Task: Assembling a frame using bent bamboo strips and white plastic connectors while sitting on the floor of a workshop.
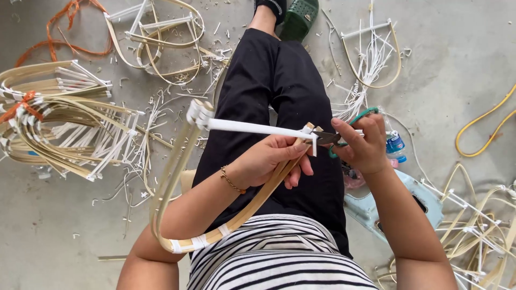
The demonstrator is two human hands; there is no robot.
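Note:
My left hand (pixel 271 161) grips one end of a bent bamboo strip frame (pixel 177 177), a long U-shaped loop bound with white tape. A white rod (pixel 252 129) spans between the frame's two ends. My right hand (pixel 363 145) is closed on green-handled cutters (pixel 344 138), whose dark jaws touch the right end of the white rod, next to my left fingers. The frame lies across my lap over black trousers.
Piles of similar bent frames lie on the concrete floor at left (pixel 64 118), top (pixel 161 37) and lower right (pixel 478 231). White offcuts litter the floor. A water bottle (pixel 395 145), a pale blue stool (pixel 414 198), orange cord (pixel 64 27) and yellow cable (pixel 484 134) are nearby.

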